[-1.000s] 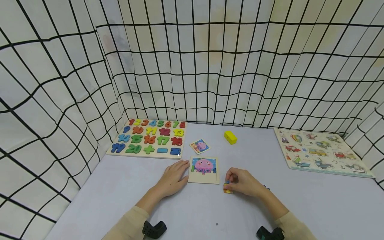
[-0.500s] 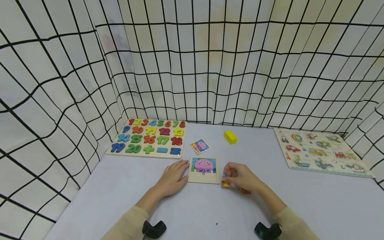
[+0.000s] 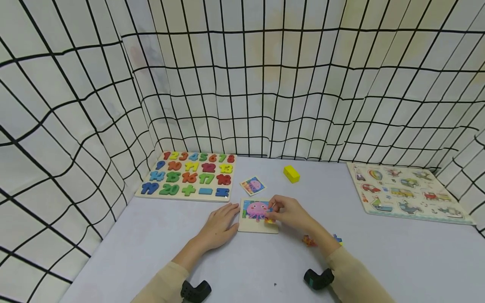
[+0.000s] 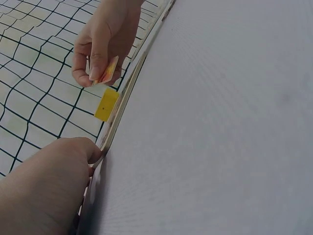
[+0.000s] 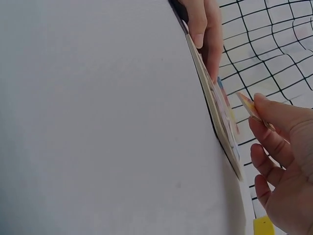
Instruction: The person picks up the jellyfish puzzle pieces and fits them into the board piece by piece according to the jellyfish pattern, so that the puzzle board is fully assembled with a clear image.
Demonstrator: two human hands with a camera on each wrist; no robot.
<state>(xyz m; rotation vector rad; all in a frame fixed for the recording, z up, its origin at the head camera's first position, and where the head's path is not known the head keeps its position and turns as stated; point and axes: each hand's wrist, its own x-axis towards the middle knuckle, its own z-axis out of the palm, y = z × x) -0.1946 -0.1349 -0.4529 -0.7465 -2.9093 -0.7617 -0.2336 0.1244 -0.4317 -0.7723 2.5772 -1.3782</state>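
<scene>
A small wooden puzzle board point(image 3: 250, 227) with a pink octopus picture lies in the middle of the table in the head view. My left hand point(image 3: 217, 226) rests with extended fingers along its left edge. Over the board's lower right part, my right hand point(image 3: 291, 213) pinches a small orange and yellow puzzle piece point(image 5: 248, 104) between thumb and fingers. The right wrist view shows this piece tilted and apart from the board's surface. Two loose bits, an orange piece point(image 3: 309, 240) and a blue and yellow piece point(image 3: 337, 239), lie by the right forearm, which partly hides them.
Behind the board lie an octopus picture card point(image 3: 252, 185) and a yellow block point(image 3: 291, 174). A number puzzle point(image 3: 185, 195) is at the back left, a vehicle puzzle point(image 3: 413, 189) at the back right. Black-gridded white walls point(image 3: 254, 105) enclose the table's far side.
My right hand has moved left and away from me, carrying the puzzle piece from beside the board to above it. Loose pieces beneath the forearm have come into view. My left hand stays put.
</scene>
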